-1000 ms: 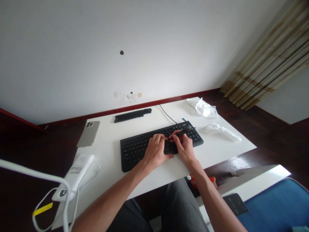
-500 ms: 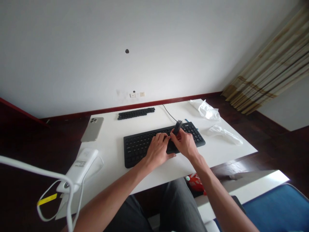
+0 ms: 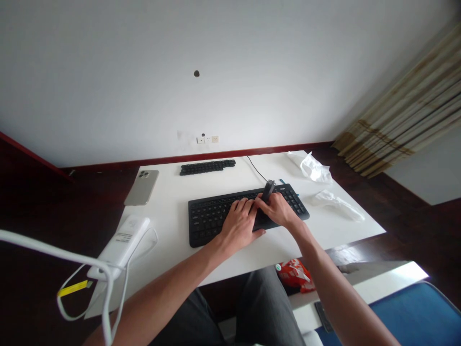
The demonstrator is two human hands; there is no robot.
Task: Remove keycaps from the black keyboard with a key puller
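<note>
The right hand (image 3: pixel 276 209) is curled round a black tool (image 3: pixel 268 189) over the keyboard (image 3: pixel 208 219).

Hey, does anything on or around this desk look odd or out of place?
Yes: what look like loose black keycaps sit in rows behind the keyboard, not on it. Two dark spots, apparently holes, mar the white wall.

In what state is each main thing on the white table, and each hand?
Black rectangular keyboard: flat, partly covered.
Black slim handheld tool: tilted, lower end hidden.
Bare right hand: closed on the tool.
Bare left hand: resting on the keyboard.
Dark small keycap-like pieces: grouped in rows.
Silver rectangular phone: camera side up.
White oblong plastic device: label side up.
White thin plastic wrappers: crumpled.
Thin black cable: uncoiled.
</note>
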